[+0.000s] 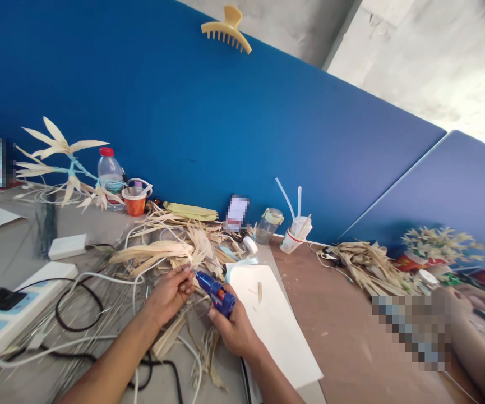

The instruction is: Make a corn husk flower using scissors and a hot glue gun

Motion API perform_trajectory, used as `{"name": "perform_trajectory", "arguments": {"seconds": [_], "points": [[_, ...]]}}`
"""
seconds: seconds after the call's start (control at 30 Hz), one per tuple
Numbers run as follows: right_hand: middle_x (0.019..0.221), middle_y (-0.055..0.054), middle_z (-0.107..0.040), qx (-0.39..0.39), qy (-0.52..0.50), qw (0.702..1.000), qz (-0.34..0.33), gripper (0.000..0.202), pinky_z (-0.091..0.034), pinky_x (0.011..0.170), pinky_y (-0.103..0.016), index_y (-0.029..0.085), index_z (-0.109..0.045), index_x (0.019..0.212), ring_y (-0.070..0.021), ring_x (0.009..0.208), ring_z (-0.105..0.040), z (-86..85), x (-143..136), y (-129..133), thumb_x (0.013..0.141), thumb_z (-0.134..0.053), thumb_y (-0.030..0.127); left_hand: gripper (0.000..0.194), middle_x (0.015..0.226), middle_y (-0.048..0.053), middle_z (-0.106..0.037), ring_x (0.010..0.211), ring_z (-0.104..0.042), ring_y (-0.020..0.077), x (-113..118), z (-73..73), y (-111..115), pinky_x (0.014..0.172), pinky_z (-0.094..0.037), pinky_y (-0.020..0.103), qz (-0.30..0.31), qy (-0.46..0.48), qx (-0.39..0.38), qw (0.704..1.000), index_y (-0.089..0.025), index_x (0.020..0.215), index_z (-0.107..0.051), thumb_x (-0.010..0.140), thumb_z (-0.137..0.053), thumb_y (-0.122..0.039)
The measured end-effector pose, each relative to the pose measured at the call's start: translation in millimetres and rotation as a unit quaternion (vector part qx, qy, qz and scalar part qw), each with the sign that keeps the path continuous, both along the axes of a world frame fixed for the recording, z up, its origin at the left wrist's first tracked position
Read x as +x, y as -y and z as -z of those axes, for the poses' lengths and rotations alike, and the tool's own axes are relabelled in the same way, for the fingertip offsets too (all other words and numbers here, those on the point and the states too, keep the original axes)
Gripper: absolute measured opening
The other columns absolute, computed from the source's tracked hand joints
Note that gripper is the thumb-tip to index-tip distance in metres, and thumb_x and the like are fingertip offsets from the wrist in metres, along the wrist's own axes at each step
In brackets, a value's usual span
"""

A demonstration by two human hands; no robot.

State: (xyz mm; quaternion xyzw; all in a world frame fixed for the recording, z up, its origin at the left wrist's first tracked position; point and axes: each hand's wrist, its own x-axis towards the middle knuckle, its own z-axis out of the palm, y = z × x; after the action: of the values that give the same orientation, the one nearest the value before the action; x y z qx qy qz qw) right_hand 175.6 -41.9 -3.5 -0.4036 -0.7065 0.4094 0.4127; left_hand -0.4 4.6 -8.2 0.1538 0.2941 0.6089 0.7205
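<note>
My right hand [236, 328] is wrapped round a blue hot glue gun [215, 293], its nozzle tilted up and to the left. Close to the nozzle tip, my left hand [174, 290] is closed in a pinch at a pale dried corn husk [200, 252] that fans out above the fingertips. Exactly where the fingers grip it is hard to make out against the pile of loose husks [153, 253] behind. A white sheet of paper [273, 325] with a few scraps lies to the right of the glue gun.
A white power strip [52, 275], cables and thin wires cover the left side. Behind stand a bottle [110, 179], an orange bucket [134, 201], a phone [237, 213], a jar [268, 227] and a cup with straws [292, 238]. Another person's arm [475, 348] is at right.
</note>
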Motion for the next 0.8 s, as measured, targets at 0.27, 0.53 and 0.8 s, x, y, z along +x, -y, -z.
{"name": "perform_trajectory", "arguments": {"seconds": [0.27,0.53,0.8], "points": [[0.075,0.001,-0.047,0.007,0.002,1.000,0.016,0.013,-0.039,0.062,-0.028,0.021,-0.047,0.089,-0.0154,0.066,-0.044,1.7,1.5,-0.5,0.079,-0.055,0.023,0.014,0.057,0.000,-0.055,0.041,-0.036,0.0028,-0.1,1.6,0.5,0.041,-0.034,0.015,0.006,-0.003,0.004,1.000,-0.010,0.067,-0.060,0.068,-0.073,-0.005],[0.076,-0.001,-0.049,0.021,0.014,0.999,0.023,0.011,-0.040,0.062,-0.028,0.021,-0.049,0.087,-0.0162,0.068,-0.046,0.5,1.2,-1.0,0.079,-0.056,0.022,0.014,0.058,0.000,-0.055,0.041,-0.036,0.0028,1.2,-0.1,1.4,0.041,-0.035,0.014,0.004,-0.009,0.004,1.000,-0.011,0.067,-0.059,0.068,-0.072,-0.005],[0.076,-0.001,-0.047,0.016,0.022,0.999,0.019,0.012,-0.038,0.063,-0.029,0.020,-0.049,0.086,-0.0156,0.067,-0.045,0.0,0.4,0.4,0.077,-0.057,0.020,0.011,0.055,0.001,-0.056,0.041,-0.037,0.0029,1.8,0.5,0.5,0.041,-0.035,0.015,-0.014,-0.008,-0.014,1.000,-0.009,0.068,-0.062,0.067,-0.071,-0.003]]}}
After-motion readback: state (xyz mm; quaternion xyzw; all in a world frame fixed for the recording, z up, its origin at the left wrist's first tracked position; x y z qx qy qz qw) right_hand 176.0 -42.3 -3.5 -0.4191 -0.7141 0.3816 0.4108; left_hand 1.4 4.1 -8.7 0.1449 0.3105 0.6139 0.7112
